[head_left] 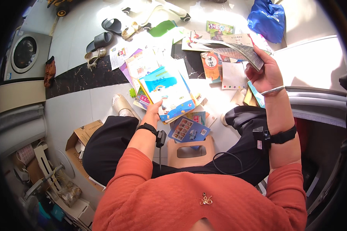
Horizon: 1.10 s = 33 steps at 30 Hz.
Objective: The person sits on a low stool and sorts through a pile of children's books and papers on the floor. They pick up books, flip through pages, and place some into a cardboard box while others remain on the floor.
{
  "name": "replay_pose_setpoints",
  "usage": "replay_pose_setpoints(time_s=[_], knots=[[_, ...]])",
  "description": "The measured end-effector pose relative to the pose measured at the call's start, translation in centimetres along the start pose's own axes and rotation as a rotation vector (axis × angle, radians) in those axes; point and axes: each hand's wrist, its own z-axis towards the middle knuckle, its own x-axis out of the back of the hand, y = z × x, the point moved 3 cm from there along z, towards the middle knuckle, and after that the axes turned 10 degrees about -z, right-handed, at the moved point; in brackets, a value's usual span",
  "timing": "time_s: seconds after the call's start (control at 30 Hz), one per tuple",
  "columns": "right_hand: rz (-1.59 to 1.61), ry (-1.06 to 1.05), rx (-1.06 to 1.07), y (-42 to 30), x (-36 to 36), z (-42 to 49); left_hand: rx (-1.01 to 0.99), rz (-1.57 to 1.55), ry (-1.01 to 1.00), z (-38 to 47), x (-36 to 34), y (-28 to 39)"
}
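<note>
My left hand [153, 112] grips the near-left edge of a blue-and-white children's textbook [170, 93], with other books layered beneath it. To the right, my right hand [265, 70] is raised over the floor, pinching the end of a thin, bent booklet [237, 52] with a grey checked surface; its far end is washed out by sunlight. Below that booklet lie an orange-covered book [211, 68] and a white sheet with coloured dots [233, 75]. A blue book with small pictures [188, 129] rests against a beige plastic stool [190, 161] between my legs.
Beyond the books are black slides [99, 42], small sandals [95, 56] and a white wheeled base [162, 11]. A blue bag [267, 21] stands at the far right. An open cardboard box [75, 153] sits by my left leg. A washing machine [26, 55] is at far left.
</note>
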Motion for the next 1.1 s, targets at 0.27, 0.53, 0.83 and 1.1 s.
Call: replay_pose_setpoints(time_s=[0.27, 0.53, 0.83, 1.1], knots=[[-0.109, -0.028, -0.091, 1.7, -0.8, 0.4, -0.316, 0.178, 0.191, 3.7, 3.9, -2.2], [-0.192, -0.225, 0.015, 2.9, -3.7, -0.4, -0.271, 0.223, 0.036, 4.9, 3.7, 0.5], [-0.169, -0.391, -0.155, 3.5, -4.2, -1.3, -1.091, 1.265, -0.234, -4.9, -10.3, 6.6], [0.046, -0.639, -0.270, 2.6, -4.5, -2.8, -1.199, 0.859, -0.811, -19.1, -18.3, 11.4]])
